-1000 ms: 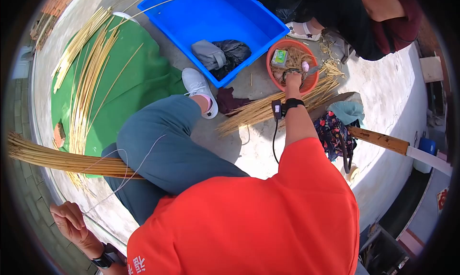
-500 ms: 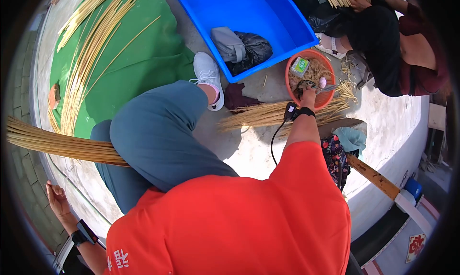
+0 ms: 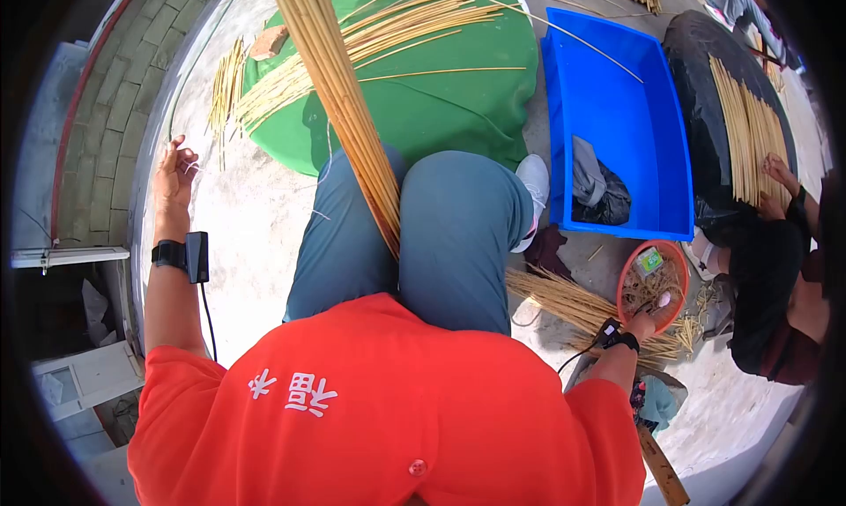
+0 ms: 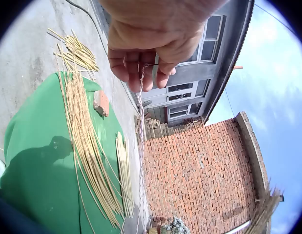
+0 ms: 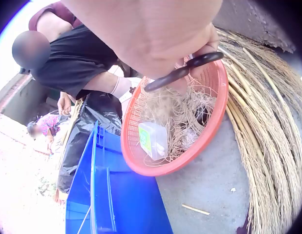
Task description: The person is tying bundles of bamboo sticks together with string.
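Out to the left side, my left hand point(image 3: 174, 173) pinches the end of a thin twisted string point(image 4: 141, 117) between thumb and fingers. That string runs away from the fingertips in the left wrist view. Between my thighs stands a bundle of long straw stalks point(image 3: 339, 92), with a bit of string hanging beside it. My right hand point(image 3: 641, 326) is over an orange basket point(image 5: 133, 163) at the right. It holds scissors by their black handles point(image 5: 204, 59); the blades are hidden in the right wrist view. Tangled string point(image 5: 190, 109) and a clear plastic box point(image 5: 153, 140) lie in the basket.
A blue tub point(image 3: 648, 145) holding bags stands beyond the basket. Loose stalks lie on a green cloth point(image 3: 458, 122), near a brick point(image 3: 268, 42). More stalks point(image 3: 564, 299) lie beside the basket. Another person point(image 3: 775, 303) sits at the right, handling stalks.
My view has turned left, so the tub and basket sit further right. The left hand has moved outward and forward with the string. My right hand stays at the basket with the scissors.
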Motion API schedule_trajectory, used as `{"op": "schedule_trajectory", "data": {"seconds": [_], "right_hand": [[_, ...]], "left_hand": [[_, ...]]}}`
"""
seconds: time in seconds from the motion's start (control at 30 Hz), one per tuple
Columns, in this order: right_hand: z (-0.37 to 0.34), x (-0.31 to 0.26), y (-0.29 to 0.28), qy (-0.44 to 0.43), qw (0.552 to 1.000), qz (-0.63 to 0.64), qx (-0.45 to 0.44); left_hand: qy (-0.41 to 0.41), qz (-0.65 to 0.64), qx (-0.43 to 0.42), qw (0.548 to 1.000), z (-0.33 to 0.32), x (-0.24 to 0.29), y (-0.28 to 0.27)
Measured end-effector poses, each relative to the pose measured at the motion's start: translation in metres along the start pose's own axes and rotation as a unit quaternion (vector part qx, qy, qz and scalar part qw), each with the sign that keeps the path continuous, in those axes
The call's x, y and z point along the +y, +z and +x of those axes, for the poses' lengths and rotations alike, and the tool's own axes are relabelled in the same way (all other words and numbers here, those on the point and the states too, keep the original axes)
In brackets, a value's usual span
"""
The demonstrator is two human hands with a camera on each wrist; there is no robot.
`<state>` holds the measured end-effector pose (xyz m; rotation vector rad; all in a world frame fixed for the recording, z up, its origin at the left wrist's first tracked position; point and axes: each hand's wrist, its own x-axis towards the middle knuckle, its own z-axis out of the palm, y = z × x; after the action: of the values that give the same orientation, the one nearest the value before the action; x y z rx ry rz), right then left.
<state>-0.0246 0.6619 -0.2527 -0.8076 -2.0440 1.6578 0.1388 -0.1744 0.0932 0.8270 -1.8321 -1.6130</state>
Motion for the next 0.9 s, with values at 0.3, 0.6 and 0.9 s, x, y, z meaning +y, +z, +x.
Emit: {"op": "schedule_trajectory", "data": {"seconds": [0.3, 0.6, 0.9], "right_hand": [[-0.007, 0.000, -0.030, 0.063, 0.978, -0.191, 0.047], [-0.087, -0.058, -0.029, 0.299, 0.954, -0.010, -0.004], [-0.145, -0.154, 0.011, 0.047, 0.985, 0.138, -0.097]], "left_hand": [[0.065, -0.082, -0.067, 0.992, -0.022, 0.018, 0.143], [0.034, -0.129, -0.241, 0.961, -0.112, 0.035, 0.225], [0.078, -0.129, -0.241, 0.959, -0.132, 0.005, 0.248]]}}
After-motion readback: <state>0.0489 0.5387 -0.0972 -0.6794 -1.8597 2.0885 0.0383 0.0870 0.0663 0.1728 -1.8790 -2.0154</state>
